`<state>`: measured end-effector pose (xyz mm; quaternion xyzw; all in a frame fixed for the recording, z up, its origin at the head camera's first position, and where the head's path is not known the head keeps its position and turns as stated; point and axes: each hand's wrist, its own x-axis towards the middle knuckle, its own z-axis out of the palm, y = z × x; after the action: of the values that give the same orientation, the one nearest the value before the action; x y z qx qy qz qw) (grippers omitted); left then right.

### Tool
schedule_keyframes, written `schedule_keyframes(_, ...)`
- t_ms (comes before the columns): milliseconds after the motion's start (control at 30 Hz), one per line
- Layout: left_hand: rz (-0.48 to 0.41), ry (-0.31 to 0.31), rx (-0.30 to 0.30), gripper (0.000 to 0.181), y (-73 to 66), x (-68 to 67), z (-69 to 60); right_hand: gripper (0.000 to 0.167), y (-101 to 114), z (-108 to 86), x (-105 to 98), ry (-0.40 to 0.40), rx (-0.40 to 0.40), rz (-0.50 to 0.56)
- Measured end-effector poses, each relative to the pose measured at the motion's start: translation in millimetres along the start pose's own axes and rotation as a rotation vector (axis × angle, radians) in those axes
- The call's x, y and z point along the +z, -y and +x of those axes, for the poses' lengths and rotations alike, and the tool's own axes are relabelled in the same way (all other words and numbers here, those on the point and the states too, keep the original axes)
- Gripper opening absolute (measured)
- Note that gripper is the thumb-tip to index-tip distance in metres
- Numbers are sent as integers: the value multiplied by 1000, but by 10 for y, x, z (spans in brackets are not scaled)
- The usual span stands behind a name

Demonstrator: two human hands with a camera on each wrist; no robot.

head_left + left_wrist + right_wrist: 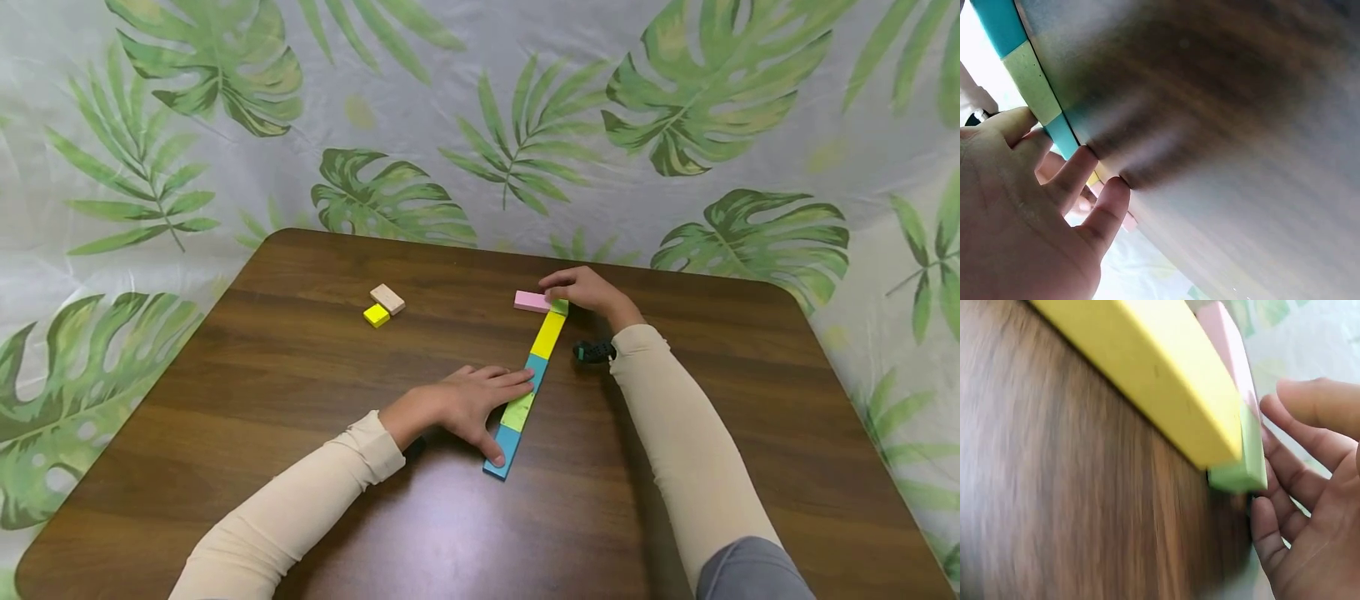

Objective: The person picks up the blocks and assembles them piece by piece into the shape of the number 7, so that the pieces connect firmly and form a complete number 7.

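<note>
A row of flat wooden blocks slants across the table: a blue block at the near end, a speckled green block, another blue block, then a yellow block. At its far end a small green block meets a pink block that points left. My left hand spreads over the row, thumb on the near blue block and fingertips by the farther blue one. Beside the small green block lies my right hand, fingers along its far side in the right wrist view.
A small yellow block and a plain wood block lie together at the back left of the brown table. Behind the table hangs a leaf-patterned cloth. A dark wrist device sits under the right wrist.
</note>
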<state>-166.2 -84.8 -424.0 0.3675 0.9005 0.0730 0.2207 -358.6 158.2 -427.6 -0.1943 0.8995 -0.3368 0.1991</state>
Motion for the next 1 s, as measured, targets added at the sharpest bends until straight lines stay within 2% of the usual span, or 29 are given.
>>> schedule_keyframes(167, 5, 2, -7, 110, 4, -8, -7, 42, -85, -69, -48, -15, 28, 12)
schedule_keyframes(567, -4, 9, -1, 109, -20, -23, -11, 37, -122, -91, -3, -32, 17, 31)
schedule_keyframes(1000, -11, 7, 1, 109, -11, -13, -3, 41, -75, -53, 43, -41, 26, -44)
